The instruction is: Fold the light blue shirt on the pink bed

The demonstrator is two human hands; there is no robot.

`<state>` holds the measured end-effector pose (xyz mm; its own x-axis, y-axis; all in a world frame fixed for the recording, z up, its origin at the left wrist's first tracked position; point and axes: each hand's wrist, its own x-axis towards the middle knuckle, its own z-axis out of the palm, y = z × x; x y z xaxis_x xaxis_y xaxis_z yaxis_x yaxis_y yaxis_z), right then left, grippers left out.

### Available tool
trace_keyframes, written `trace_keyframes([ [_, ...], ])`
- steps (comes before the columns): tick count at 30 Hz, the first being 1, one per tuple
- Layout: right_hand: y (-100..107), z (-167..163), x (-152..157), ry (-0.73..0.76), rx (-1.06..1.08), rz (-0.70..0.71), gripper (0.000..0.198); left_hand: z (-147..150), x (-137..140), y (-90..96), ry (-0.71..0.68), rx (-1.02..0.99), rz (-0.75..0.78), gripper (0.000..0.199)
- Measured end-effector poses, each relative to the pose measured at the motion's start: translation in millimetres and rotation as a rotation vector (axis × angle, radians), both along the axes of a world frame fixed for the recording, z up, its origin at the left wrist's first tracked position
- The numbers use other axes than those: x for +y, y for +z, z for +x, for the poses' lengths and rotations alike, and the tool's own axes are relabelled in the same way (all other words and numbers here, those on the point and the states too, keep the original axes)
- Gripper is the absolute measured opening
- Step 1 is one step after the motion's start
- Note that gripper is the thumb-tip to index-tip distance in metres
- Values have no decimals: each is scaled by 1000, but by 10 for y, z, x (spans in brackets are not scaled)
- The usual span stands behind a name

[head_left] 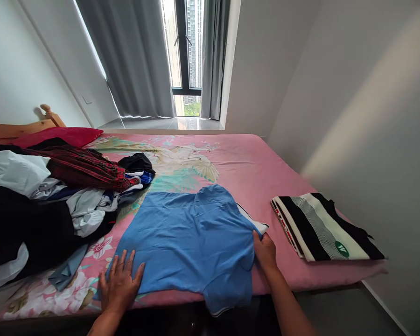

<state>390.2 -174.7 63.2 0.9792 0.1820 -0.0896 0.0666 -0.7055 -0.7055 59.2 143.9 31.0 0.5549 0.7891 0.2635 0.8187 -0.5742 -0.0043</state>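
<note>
So the bed [231, 158] takes up most of the view, pink floral sheet, running away from the camera toward the window [189, 46] and grey curtains [136, 60]. Left side of it is buried under a big loose pile [45, 196] of clothes, with black, white and red plaid stuff all tangled together, while over on the right edge by the wall there's one folded striped top [322, 226] sitting neatly on its own. Between those two, near the front edge of the bed, lies the blue shirt [192, 238], spread flat with one sleeve hanging off the near edge. Its long axis runs roughly left to right across the bed, slightly angled, so it sits squarely between the two hands rather than out in front of them. The left hand [121, 282] is flat, fingers splayed and released, pressing down on the shirt's near-left corner, not gripping anything. The right hand [265, 249] is at the shirt's right edge, fingers curled in and pinching the fabric there, next to a bit of white trim poking out. Both hands are touching the shirt, one at each end, so neither is really nearer; the right one is the one with an actual hold.
</note>
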Motion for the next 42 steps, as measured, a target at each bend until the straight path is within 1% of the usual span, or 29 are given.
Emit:
trace_keyframes([
  [2, -80, -3, -91, -31, 48, -44, 50, -10, 15, -16, 10, 14, 6, 57],
  [5, -118, 26, -279, -3, 155, -162, 48, -18, 36, -48, 18, 40, 21, 57],
  [7, -68, 64, -362, 3, 148, -271, 56, -16, 52, -70, 23, 47, 30, 56],
  [9, 31, 128, -367, -3, 56, -325, 61, -14, 70, -90, 25, 49, 32, 56],
  [10, 89, 175, -334, 3, -28, -307, 59, -15, 79, -100, 26, 48, 34, 56],
  [12, 198, 305, -198, 61, -219, -256, 47, -23, 95, -119, 25, 41, 42, 57],
  [14, 262, 480, 16, 132, -312, -275, 38, -37, 101, -132, 12, 30, 58, 57],
  [17, 234, 762, 388, 156, -234, -361, 39, -57, 86, -132, -16, 2, 83, 58],
  [19, 150, 911, 591, 158, -159, -389, 41, -61, 66, -125, -15, -26, 95, 59],
  [21, 50, 1018, 696, 198, -109, -393, 37, -60, 51, -120, -10, -53, 99, 59],
  [23, -36, 1097, 679, 220, -87, -382, 34, -58, 46, -122, -15, -77, 100, 59],
  [25, -92, 1167, 565, 181, -69, -387, 37, -60, 50, -131, -23, -88, 102, 59],
  [28, -120, 1251, 366, 113, -43, -417, 37, -70, 59, -144, -30, -87, 109, 58],
  [30, -103, 1272, 324, 102, -49, -435, 33, -75, 62, -145, -33, -81, 112, 58],
  [31, -85, 1267, 346, 93, -82, -443, 34, -76, 62, -142, -38, -76, 112, 58],
  [33, -30, 1216, 474, 101, -243, -428, 38, -76, 61, -134, -44, -72, 112, 59],
  [35, 38, 1104, 696, 202, -461, -346, 38, -75, 61, -132, -46, -75, 115, 58],
  [37, 98, 934, 974, 382, -615, -229, 33, -80, 65, -141, -49, -77, 121, 57],
  [40, 127, 640, 1390, 709, -659, -134, 37, -100, 72, -170, -58, -77, 127, 56],
  [42, 91, 506, 1585, 921, -628, -138, 40, -114, 71, -188, -46, -77, 127, 55],
])
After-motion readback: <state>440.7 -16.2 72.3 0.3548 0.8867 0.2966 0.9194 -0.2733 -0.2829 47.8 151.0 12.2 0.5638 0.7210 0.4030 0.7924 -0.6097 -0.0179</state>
